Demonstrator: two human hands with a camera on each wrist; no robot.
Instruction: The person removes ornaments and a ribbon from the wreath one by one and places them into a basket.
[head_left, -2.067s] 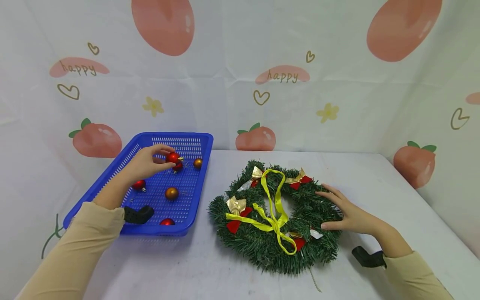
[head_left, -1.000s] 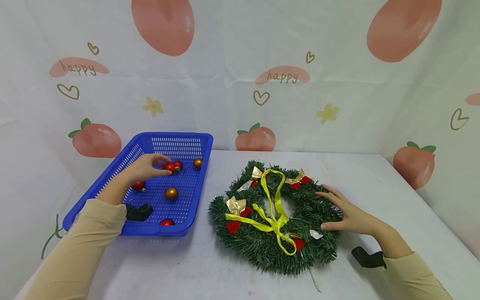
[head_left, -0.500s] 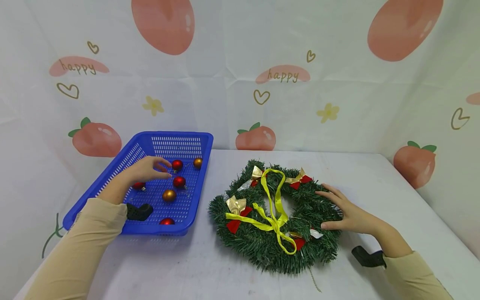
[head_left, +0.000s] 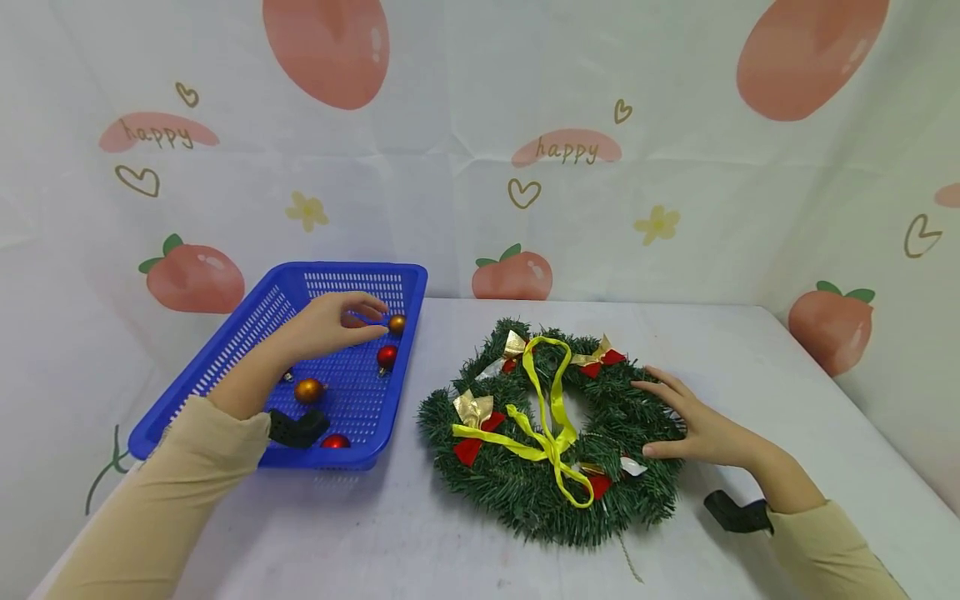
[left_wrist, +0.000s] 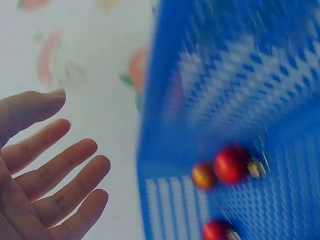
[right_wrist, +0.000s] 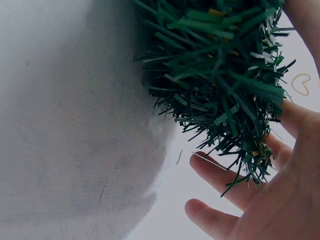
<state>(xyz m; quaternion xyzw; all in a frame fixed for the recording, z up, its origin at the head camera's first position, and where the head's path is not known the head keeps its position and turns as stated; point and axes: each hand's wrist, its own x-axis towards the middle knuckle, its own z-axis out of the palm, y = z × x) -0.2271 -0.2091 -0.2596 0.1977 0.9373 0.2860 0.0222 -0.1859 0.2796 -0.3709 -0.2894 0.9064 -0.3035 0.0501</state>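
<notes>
My left hand hovers over the blue plastic basket, fingers spread and holding nothing; the left wrist view shows the bare palm and straight fingers. Its fingertips overlap a small gold ball ornament in the head view. A red ball ornament lies by the basket's right wall, another gold ball left of it, and a second red ball near the front. My right hand rests relaxed against the right edge of the green wreath, fingers loosely spread.
On the wreath are a bright yellow ribbon and several red and gold bows, such as the gold bow at left. A thin cord trails from its front edge. Behind the white table hangs a printed cloth.
My left hand lowered a red ball into the basket and let go of it, then moved right and up. A red ball rolled right, a gold one left. The right hand stayed put.
</notes>
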